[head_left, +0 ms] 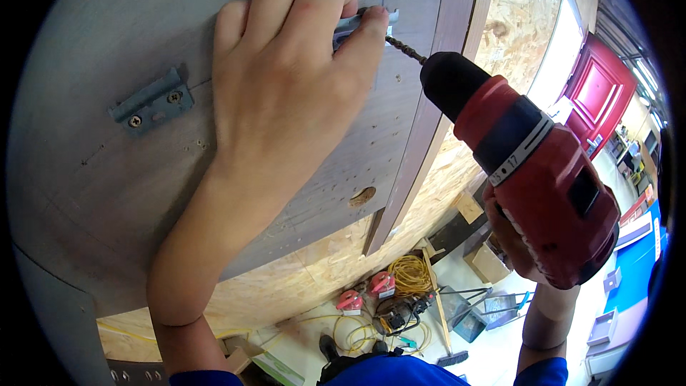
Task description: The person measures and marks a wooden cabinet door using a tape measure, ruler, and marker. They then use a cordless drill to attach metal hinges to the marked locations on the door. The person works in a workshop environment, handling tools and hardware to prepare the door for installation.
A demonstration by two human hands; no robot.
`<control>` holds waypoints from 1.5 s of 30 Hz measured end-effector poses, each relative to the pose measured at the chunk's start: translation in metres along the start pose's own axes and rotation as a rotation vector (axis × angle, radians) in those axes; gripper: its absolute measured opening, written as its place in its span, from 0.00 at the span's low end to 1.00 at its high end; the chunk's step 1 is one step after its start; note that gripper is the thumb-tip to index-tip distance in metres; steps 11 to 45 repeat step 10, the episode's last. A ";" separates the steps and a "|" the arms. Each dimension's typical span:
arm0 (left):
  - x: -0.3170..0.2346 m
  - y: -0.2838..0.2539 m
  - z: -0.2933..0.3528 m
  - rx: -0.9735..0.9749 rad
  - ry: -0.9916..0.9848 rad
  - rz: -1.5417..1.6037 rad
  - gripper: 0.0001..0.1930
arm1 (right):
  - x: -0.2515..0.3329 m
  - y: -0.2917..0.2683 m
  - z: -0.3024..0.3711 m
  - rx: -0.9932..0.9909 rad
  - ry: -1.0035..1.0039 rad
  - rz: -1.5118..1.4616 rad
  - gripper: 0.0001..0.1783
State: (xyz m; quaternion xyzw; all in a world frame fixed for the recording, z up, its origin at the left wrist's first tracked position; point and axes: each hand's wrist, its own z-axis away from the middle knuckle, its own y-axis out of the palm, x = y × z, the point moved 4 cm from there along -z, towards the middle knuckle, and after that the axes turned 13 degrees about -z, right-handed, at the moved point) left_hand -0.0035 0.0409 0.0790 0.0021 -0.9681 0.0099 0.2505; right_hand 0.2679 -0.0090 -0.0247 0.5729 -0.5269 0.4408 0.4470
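Observation:
My left hand (286,64) presses a small grey metal bracket (346,26) flat against a grey panel (307,225), fingers curled over it and hiding most of it. My right hand (511,236) grips a red and black cordless drill (529,164) from below. Its twist drill bit (406,48) points up and left, the tip close to the bracket's right end beside my thumb; whether it touches, I cannot tell. A second bracket (151,102) is fixed to the panel by two screws, left of my left wrist.
A wooden strip (421,143) runs along the panel's right edge, before chipboard (514,7). An oval hole (362,196) pierces the panel. On the floor lie a coiled yellow hose (411,275), a compressor-like machine (400,314), a broom (451,359) and a dustpan (470,325). A red door (599,82) stands right.

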 end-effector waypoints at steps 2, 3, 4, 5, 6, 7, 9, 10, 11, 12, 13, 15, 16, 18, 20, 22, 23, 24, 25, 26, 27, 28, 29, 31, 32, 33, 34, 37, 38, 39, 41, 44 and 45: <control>0.000 0.002 0.003 -0.005 0.000 0.018 0.19 | 0.002 -0.005 -0.010 0.055 -0.068 0.301 0.35; 0.001 0.005 0.004 -0.013 0.010 0.021 0.19 | 0.002 -0.006 -0.012 0.078 -0.103 0.392 0.34; 0.003 0.006 0.006 -0.019 0.019 0.023 0.19 | 0.002 -0.003 -0.011 0.096 -0.136 0.366 0.33; 0.004 0.006 0.006 -0.024 0.024 0.019 0.19 | 0.001 -0.001 -0.010 0.115 -0.169 0.340 0.32; 0.003 0.004 0.005 -0.015 0.032 -0.005 0.19 | 0.001 0.000 -0.011 0.145 -0.141 0.174 0.34; 0.002 0.003 0.004 -0.010 0.038 -0.024 0.19 | 0.001 0.001 -0.010 0.166 -0.112 0.006 0.35; -0.005 -0.005 -0.002 0.040 0.061 -0.093 0.19 | -0.013 -0.009 -0.011 0.172 -0.036 -0.489 0.38; -0.006 -0.007 -0.004 0.071 0.080 -0.127 0.19 | -0.013 -0.009 -0.011 0.174 -0.035 -0.491 0.38; -0.006 -0.007 -0.004 0.071 0.080 -0.127 0.19 | -0.013 -0.009 -0.011 0.174 -0.035 -0.491 0.38; -0.006 -0.007 -0.004 0.071 0.080 -0.127 0.19 | -0.013 -0.009 -0.011 0.174 -0.035 -0.491 0.38; -0.006 -0.007 -0.004 0.071 0.080 -0.127 0.19 | -0.013 -0.009 -0.011 0.174 -0.035 -0.491 0.38; -0.006 -0.007 -0.004 0.071 0.080 -0.127 0.19 | -0.013 -0.009 -0.011 0.174 -0.035 -0.491 0.38; -0.006 -0.007 -0.004 0.071 0.080 -0.127 0.19 | -0.013 -0.009 -0.011 0.174 -0.035 -0.491 0.38; -0.006 -0.007 -0.004 0.071 0.080 -0.127 0.19 | -0.013 -0.009 -0.011 0.174 -0.035 -0.491 0.38; -0.006 -0.007 -0.004 0.071 0.080 -0.127 0.19 | -0.013 -0.009 -0.011 0.174 -0.035 -0.491 0.38; -0.006 -0.007 -0.004 0.071 0.080 -0.127 0.19 | -0.013 -0.009 -0.011 0.174 -0.035 -0.491 0.38; -0.006 -0.007 -0.004 0.071 0.080 -0.127 0.19 | -0.013 -0.009 -0.011 0.174 -0.035 -0.491 0.38; -0.006 -0.007 -0.004 0.071 0.080 -0.127 0.19 | -0.013 -0.009 -0.011 0.174 -0.035 -0.491 0.38; -0.006 -0.007 -0.004 0.071 0.080 -0.127 0.19 | -0.013 -0.009 -0.011 0.174 -0.035 -0.491 0.38; -0.006 -0.007 -0.004 0.071 0.080 -0.127 0.19 | -0.013 -0.009 -0.011 0.174 -0.035 -0.491 0.38; -0.006 -0.007 -0.004 0.071 0.080 -0.127 0.19 | -0.013 -0.009 -0.011 0.174 -0.035 -0.491 0.38; -0.006 -0.007 -0.004 0.071 0.080 -0.127 0.19 | -0.013 -0.009 -0.011 0.174 -0.035 -0.491 0.38; -0.006 -0.007 -0.004 0.071 0.080 -0.127 0.19 | -0.013 -0.009 -0.011 0.174 -0.035 -0.491 0.38; -0.006 -0.007 -0.004 0.071 0.080 -0.127 0.19 | -0.013 -0.009 -0.011 0.174 -0.035 -0.491 0.38; -0.006 -0.007 -0.004 0.071 0.080 -0.127 0.19 | -0.013 -0.009 -0.011 0.174 -0.035 -0.491 0.38; -0.006 -0.007 -0.004 0.071 0.080 -0.127 0.19 | -0.013 -0.009 -0.011 0.174 -0.035 -0.491 0.38; -0.006 -0.007 -0.004 0.071 0.080 -0.127 0.19 | -0.013 -0.009 -0.011 0.174 -0.035 -0.491 0.38; -0.006 -0.007 -0.004 0.071 0.080 -0.127 0.19 | -0.013 -0.009 -0.011 0.174 -0.035 -0.491 0.38; -0.006 -0.007 -0.004 0.071 0.080 -0.127 0.19 | -0.013 -0.009 -0.011 0.174 -0.035 -0.491 0.38; -0.006 -0.007 -0.004 0.071 0.080 -0.127 0.19 | -0.013 -0.009 -0.011 0.174 -0.035 -0.491 0.38; -0.006 -0.007 -0.004 0.071 0.080 -0.127 0.19 | -0.013 -0.009 -0.011 0.174 -0.035 -0.491 0.38; -0.006 -0.007 -0.004 0.071 0.080 -0.127 0.19 | -0.013 -0.009 -0.011 0.174 -0.035 -0.491 0.38; -0.006 -0.007 -0.004 0.071 0.080 -0.127 0.19 | -0.013 -0.009 -0.011 0.174 -0.035 -0.491 0.38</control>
